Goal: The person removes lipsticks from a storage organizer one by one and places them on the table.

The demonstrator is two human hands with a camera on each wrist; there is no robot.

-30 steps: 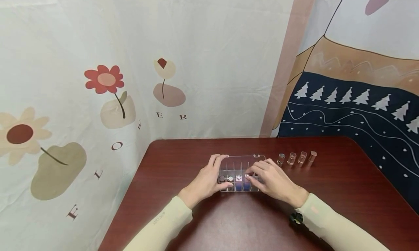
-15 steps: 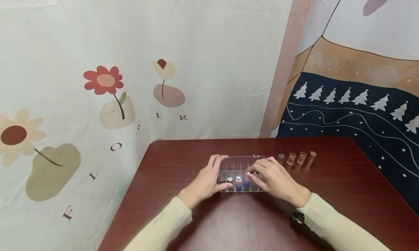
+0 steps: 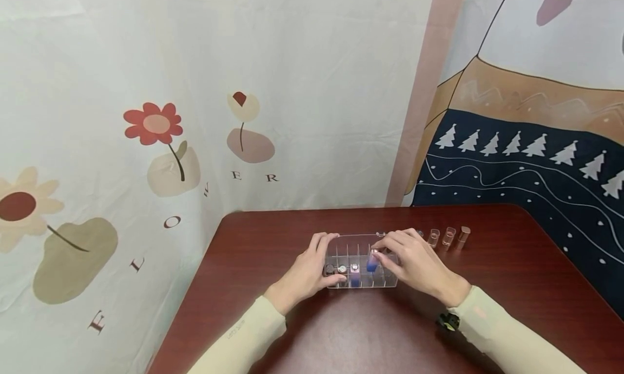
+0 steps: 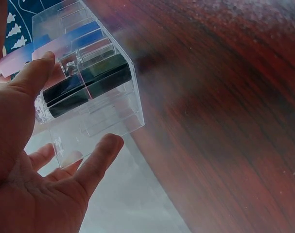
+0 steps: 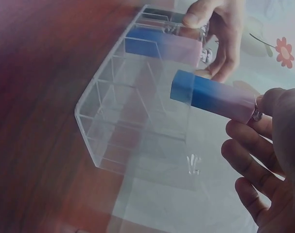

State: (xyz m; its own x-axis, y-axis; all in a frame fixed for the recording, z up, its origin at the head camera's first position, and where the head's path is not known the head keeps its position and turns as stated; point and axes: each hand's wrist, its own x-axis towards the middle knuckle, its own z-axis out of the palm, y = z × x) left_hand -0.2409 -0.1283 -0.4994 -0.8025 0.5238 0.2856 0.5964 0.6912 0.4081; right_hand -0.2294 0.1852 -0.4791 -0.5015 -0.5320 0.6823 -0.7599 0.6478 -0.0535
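Observation:
A clear plastic lipstick organizer (image 3: 361, 286) with divided compartments stands on the table. My left hand (image 3: 307, 268) grips its left end, thumb at the front and fingers over the back. My right hand (image 3: 414, 263) pinches a blue-to-pink lipstick tube (image 5: 217, 97) by its pink, silver-topped end. The tube's blue end points down, raised at the organizer's open top. Another blue-to-pink tube (image 3: 355, 276) stands in a compartment further left. Beyond it are two dark tubes (image 4: 86, 90), partly covered by my left thumb in the head view. The rightmost compartments hold nothing.
Behind my right hand, two clear-topped tubes (image 3: 434, 237) and a rose-gold tube (image 3: 463, 236) stand in a row; another beside them is mostly hidden by the hand. The reddish-brown table (image 3: 273, 238) ends at printed cloth hangings (image 3: 317, 119).
My right hand has lifted the blue-to-pink tube up out of its compartment and moved slightly right and back. My left hand has kept its grip on the organizer.

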